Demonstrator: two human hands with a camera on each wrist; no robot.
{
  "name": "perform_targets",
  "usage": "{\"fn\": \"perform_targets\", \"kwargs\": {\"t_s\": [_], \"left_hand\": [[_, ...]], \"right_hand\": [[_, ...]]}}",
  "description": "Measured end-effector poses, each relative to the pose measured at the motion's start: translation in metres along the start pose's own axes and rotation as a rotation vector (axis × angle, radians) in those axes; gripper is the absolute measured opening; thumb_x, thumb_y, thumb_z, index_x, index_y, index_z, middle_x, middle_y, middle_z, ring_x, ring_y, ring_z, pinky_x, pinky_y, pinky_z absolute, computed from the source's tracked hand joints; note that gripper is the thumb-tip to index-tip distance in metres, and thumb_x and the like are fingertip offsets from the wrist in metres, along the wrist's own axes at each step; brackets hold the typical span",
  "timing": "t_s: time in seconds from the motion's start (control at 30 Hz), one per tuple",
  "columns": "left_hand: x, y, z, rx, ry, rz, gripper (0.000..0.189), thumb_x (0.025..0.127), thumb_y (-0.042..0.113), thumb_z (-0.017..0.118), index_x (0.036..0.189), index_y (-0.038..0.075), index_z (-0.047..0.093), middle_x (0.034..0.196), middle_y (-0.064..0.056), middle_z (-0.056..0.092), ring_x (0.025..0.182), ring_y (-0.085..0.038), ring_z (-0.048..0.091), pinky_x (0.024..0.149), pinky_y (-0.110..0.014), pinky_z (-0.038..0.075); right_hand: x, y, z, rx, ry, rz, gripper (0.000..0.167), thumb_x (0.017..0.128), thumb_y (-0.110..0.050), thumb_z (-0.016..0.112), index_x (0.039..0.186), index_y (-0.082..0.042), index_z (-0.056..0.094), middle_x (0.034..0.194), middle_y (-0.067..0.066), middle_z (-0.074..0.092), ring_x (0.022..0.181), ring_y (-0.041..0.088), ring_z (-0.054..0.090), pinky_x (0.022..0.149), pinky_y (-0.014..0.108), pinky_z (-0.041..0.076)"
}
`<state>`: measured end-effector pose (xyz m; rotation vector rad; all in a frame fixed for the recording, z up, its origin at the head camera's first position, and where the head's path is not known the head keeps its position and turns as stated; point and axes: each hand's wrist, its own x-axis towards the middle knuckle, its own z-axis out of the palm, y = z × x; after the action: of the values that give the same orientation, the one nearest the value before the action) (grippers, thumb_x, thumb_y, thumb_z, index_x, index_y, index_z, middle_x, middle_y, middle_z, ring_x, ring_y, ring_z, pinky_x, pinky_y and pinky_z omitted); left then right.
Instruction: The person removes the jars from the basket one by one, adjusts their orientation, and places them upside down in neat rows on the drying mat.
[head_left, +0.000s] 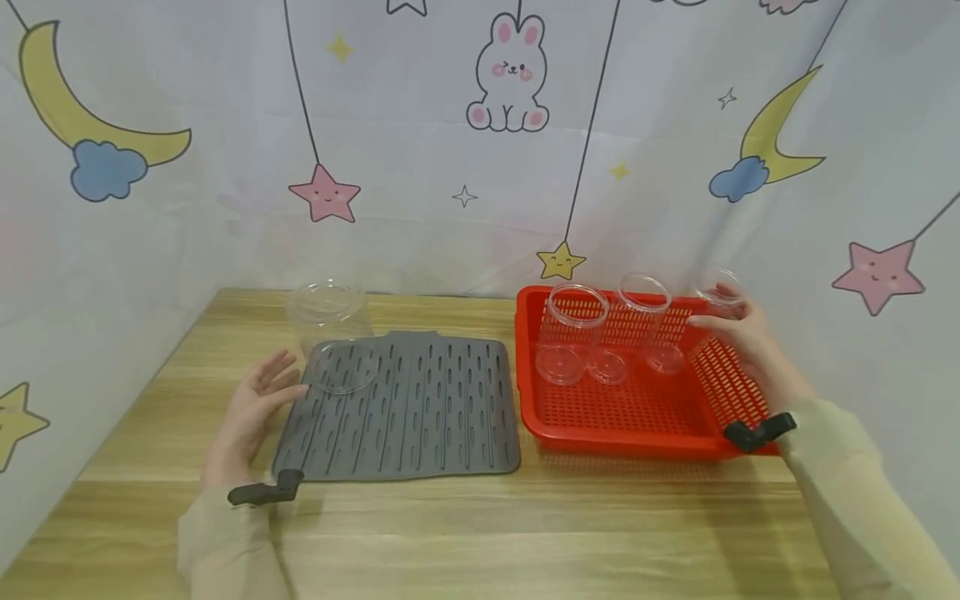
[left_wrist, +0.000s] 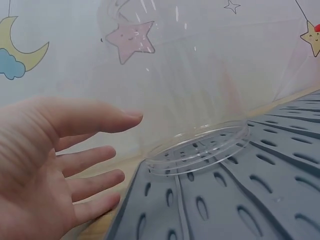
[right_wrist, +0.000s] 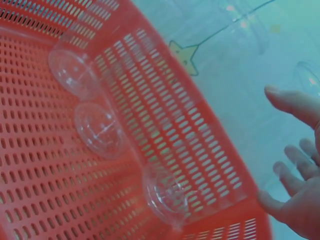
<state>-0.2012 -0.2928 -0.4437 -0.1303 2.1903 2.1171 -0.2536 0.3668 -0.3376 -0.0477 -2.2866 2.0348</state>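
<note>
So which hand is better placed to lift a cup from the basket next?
Likely the right hand: it's at the rightmost cup in the basket, while the left hand is beside the bigger cup.

Container (head_left: 332,337) stands on mat (head_left: 442,417), left of the basket (head_left: 615,443) holding cups (head_left: 570,337).

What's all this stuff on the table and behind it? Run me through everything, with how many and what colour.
Cups: 3, clear, standing in the basket
Basket: 1, red, on the table's right
Container: 1, clear, larger, on the mat's left part
Mat: 1, grey, left of the basket
Table: 1, wood-toned, beneath everything
Backdrop: 1, pale, behind the table, printed with a rabbit, moons, clouds and stars
Wrist fittings: 2, dark, one per wrist
Sleeves: 2, cream, one per arm
Left hand: 1, bare, beside the container
Right hand: 1, bare, by the rightmost cup
</note>
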Motion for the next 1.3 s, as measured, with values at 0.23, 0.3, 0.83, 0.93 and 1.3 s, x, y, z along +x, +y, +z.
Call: {"fn": "perform_targets", "kwargs": {"t_s": [0.23,0.3,0.83,0.93,1.3], "left_hand": [[-0.009,0.016,0.000,-0.093,0.091,0.096,0.085,0.092,0.008,0.067,0.158,0.016,0.013,0.165,-0.007,0.015,0.148,-0.025,0.026,0.094,-0.009,0.044],[-0.013,0.023,0.001,-0.149,0.127,0.154,0.083,0.092,0.005,0.066,0.157,0.016,0.016,0.161,-0.002,0.027,0.141,-0.015,0.039,0.089,-0.007,0.046],[-0.047,0.102,0.028,-0.259,0.294,0.412,0.084,0.083,-0.012,0.067,0.152,0.017,0.029,0.155,-0.002,0.035,0.141,-0.018,0.034,0.095,-0.013,0.043],[-0.053,0.115,0.042,-0.251,0.296,0.424,0.083,0.082,-0.013,0.068,0.151,0.017,0.032,0.154,-0.001,0.037,0.142,-0.018,0.032,0.098,-0.016,0.041],[-0.055,0.135,0.097,-0.127,0.170,0.505,0.080,0.080,-0.017,0.067,0.148,0.010,0.035,0.149,0.002,0.042,0.141,-0.019,0.034,0.106,-0.023,0.038]], "right_hand": [[-0.007,-0.018,0.002,0.081,0.133,-0.018,0.068,0.089,-0.011,0.070,0.146,-0.024,0.036,0.125,-0.012,0.046,0.134,0.017,0.033,0.085,0.009,0.050],[-0.009,-0.022,0.006,0.091,0.175,-0.030,0.072,0.088,-0.012,0.071,0.149,-0.023,0.034,0.127,-0.011,0.046,0.134,0.017,0.032,0.088,0.009,0.049],[-0.024,-0.070,0.060,-0.264,0.522,-0.301,0.073,0.077,-0.021,0.082,0.141,-0.027,0.047,0.127,-0.016,0.048,0.115,0.003,0.039,0.095,0.024,0.039],[-0.029,-0.078,0.075,-0.356,0.551,-0.400,0.071,0.073,-0.021,0.086,0.136,-0.023,0.053,0.116,-0.019,0.047,0.111,0.000,0.038,0.089,0.023,0.035],[-0.049,-0.099,0.124,-0.533,0.522,-0.696,0.078,0.064,-0.022,0.089,0.136,-0.016,0.059,0.129,0.020,0.054,0.121,0.021,0.043,0.092,0.045,0.042]]}}
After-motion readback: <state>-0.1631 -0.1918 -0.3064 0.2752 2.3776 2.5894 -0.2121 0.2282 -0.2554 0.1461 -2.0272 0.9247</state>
